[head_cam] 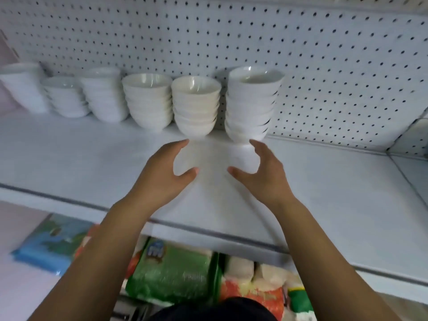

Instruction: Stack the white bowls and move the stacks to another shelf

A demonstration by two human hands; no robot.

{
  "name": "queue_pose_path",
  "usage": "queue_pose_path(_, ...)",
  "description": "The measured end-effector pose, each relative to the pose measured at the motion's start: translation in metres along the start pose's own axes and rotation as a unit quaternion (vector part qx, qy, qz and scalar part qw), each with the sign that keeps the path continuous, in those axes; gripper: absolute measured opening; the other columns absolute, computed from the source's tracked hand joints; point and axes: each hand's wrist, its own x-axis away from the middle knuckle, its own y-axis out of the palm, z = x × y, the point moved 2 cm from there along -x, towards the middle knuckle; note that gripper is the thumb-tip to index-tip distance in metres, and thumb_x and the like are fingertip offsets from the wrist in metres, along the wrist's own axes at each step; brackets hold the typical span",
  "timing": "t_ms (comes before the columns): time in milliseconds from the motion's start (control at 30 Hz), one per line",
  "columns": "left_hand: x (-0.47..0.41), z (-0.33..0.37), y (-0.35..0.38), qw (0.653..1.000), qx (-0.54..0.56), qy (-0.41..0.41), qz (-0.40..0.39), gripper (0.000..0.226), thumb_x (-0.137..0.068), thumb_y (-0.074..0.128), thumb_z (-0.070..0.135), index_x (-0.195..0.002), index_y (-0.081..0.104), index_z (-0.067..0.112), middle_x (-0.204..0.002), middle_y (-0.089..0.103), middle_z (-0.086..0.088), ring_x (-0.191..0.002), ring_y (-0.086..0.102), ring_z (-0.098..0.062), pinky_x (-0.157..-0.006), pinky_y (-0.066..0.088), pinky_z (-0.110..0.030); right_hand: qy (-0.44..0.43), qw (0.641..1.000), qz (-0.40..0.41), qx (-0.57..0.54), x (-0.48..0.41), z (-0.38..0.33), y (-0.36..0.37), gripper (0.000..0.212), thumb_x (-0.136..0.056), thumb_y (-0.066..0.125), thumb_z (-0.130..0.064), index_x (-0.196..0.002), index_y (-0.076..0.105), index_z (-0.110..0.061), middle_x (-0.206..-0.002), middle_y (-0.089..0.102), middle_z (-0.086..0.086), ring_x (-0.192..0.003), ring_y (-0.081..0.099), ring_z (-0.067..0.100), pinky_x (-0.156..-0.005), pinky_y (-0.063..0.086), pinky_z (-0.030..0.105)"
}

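While your left hand (165, 169) and your right hand (262, 173) hover over the flat white metal shelf (92, 158), both are released, with fingers curved toward each other and holding nothing. Six stacks of round white ceramic bowls (148, 100) stand in a row at the back, against the white pegboard wall (231, 31). Your right fingertips are just beside the foot of the tallest right-end stack (251, 103), and your left fingertips are near the neighbouring stack (195, 105). Under the shelf lies a green plastic bag (173, 274).
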Motion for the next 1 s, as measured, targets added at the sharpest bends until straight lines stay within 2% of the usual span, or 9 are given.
queue_pose_path(100, 0.048, -0.014, -0.009, 0.998, 0.003, -0.031, 0.062, 0.071, -0.091, 0.078, 0.037, -0.154, 0.047, 0.028, -0.151, 0.048, 0.016, -0.136, 0.043, 0.000, -0.106, 0.028, -0.010, -0.020, 0.999, -0.007, -0.035, 0.027, -0.013, 0.013, 0.089, -0.082, 0.084, -0.046, -0.156, 0.038, -0.026, -0.157, 0.045, -0.008, -0.143, 0.043, 0.011, -0.117, 0.036, 0.028)
queue_pose_path(200, 0.098, -0.028, -0.021, 0.995, -0.011, -0.050, 0.090, 0.066, -0.090, 0.079, 0.034, -0.150, 0.051, 0.029, -0.142, 0.046, 0.022, -0.124, 0.039, 0.011, -0.098, 0.025, 0.004, -0.052, 0.995, -0.057, -0.057, 0.053, -0.032, 0.039, 0.084, -0.083, 0.083, -0.044, -0.153, 0.041, -0.032, -0.154, 0.046, -0.012, -0.141, 0.042, 0.004, -0.115, 0.033, 0.023)
queue_pose_path(300, 0.146, -0.045, -0.037, 0.987, -0.035, -0.098, 0.123, 0.066, -0.089, 0.081, 0.032, -0.149, 0.052, 0.029, -0.141, 0.050, 0.018, -0.125, 0.046, 0.001, -0.103, 0.034, -0.011, -0.092, 0.986, -0.123, -0.058, 0.079, -0.055, 0.071, 0.079, -0.084, 0.083, -0.042, -0.151, 0.044, -0.031, -0.154, 0.047, -0.013, -0.140, 0.042, 0.001, -0.115, 0.032, 0.020)
queue_pose_path(433, 0.211, -0.071, -0.061, 0.973, -0.078, -0.156, 0.154, 0.065, -0.086, 0.084, 0.024, -0.145, 0.056, 0.017, -0.135, 0.054, 0.012, -0.117, 0.047, 0.006, -0.095, 0.024, 0.008, -0.107, 0.964, -0.225, -0.097, 0.116, -0.080, 0.118, 0.070, -0.083, 0.085, -0.038, -0.144, 0.053, -0.031, -0.136, 0.055, -0.022, -0.124, 0.050, -0.010, -0.103, 0.037, 0.007)
queue_pose_path(533, 0.265, -0.092, -0.077, 0.955, -0.097, -0.222, 0.170, 0.066, -0.087, 0.082, 0.025, -0.147, 0.054, 0.018, -0.138, 0.055, 0.011, -0.127, 0.050, -0.006, -0.104, 0.027, -0.002, -0.137, 0.940, -0.304, -0.077, 0.143, -0.098, 0.158, 0.067, -0.082, 0.086, -0.035, -0.140, 0.053, -0.034, -0.126, 0.055, -0.030, -0.113, 0.053, -0.012, -0.103, 0.042, 0.012)
queue_pose_path(600, 0.301, -0.104, -0.086, 0.936, -0.088, -0.288, 0.184, 0.068, -0.088, 0.080, 0.030, -0.150, 0.051, 0.023, -0.146, 0.055, 0.008, -0.131, 0.053, -0.014, -0.108, 0.033, -0.018, -0.162, 0.919, -0.355, -0.053, 0.163, -0.111, 0.187, 0.070, -0.081, 0.087, -0.036, -0.143, 0.053, -0.032, -0.136, 0.056, -0.020, -0.116, 0.049, -0.009, -0.104, 0.040, 0.014)
queue_pose_path(667, 0.340, -0.116, -0.096, 0.918, -0.087, -0.333, 0.198, 0.069, -0.089, 0.080, 0.031, -0.151, 0.051, 0.023, -0.149, 0.055, 0.005, -0.134, 0.053, -0.018, -0.109, 0.034, -0.024, -0.199, 0.891, -0.408, -0.011, 0.187, -0.125, 0.218, 0.074, -0.080, 0.087, -0.035, -0.145, 0.053, -0.026, -0.136, 0.056, -0.012, -0.111, 0.041, -0.013, -0.093, 0.030, 0.000)
queue_pose_path(767, 0.402, -0.134, -0.112, 0.887, -0.093, -0.398, 0.213, 0.070, -0.089, 0.079, 0.033, -0.152, 0.049, 0.023, -0.152, 0.054, 0.005, -0.140, 0.047, -0.016, -0.109, 0.029, -0.021, -0.248, 0.841, -0.480, 0.037, 0.228, -0.152, 0.264, 0.079, -0.082, 0.085, -0.037, -0.151, 0.047, -0.024, -0.148, 0.052, -0.009, -0.131, 0.044, 0.000, -0.092, 0.026, 0.002)
queue_pose_path(1000, 0.569, -0.162, -0.176, 0.794, -0.098, -0.529, 0.283, 0.075, -0.090, 0.079, 0.037, -0.155, 0.045, 0.022, -0.157, 0.049, 0.004, -0.142, 0.046, -0.017, -0.109, 0.027, -0.020, -0.323, 0.738, -0.590, 0.040, 0.364, -0.244, 0.362, 0.081, -0.083, 0.084, -0.041, -0.152, 0.044, -0.027, -0.154, 0.047, -0.011, -0.137, 0.044, 0.006, -0.099, 0.031, 0.016)
